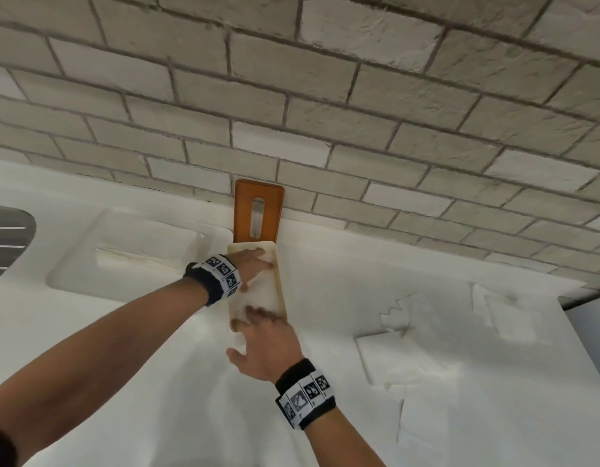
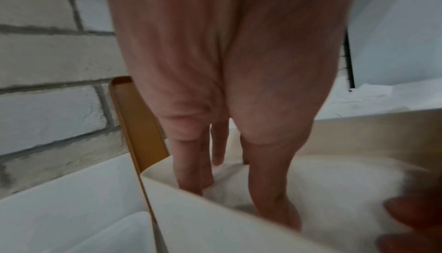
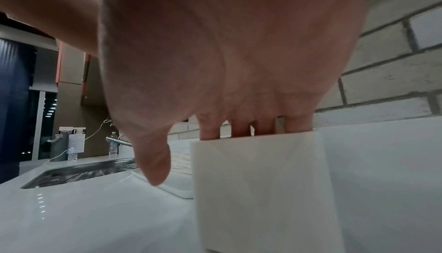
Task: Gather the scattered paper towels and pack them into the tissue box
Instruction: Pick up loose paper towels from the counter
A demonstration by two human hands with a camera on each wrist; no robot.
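Now we have both hands in the open tissue box (image 1: 281, 281) on the white counter (image 1: 157, 382). Our left hand (image 1: 249, 266) presses straight fingers on the paper towels (image 1: 263, 296) inside; our right hand (image 1: 264, 345) dips flat fingers over the near wall. Loose towels (image 1: 406, 358) lie right; an orange lid (image 1: 243, 210) leans on the brick wall (image 1: 359, 96).

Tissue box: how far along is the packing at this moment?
Done: some towels already lie inside the open tissue box; its orange lid leans against the brick wall. In hand: the left hand and right hand both reach into the box, pressing the towels down. Left: loose paper towels on the counter, then the lid.
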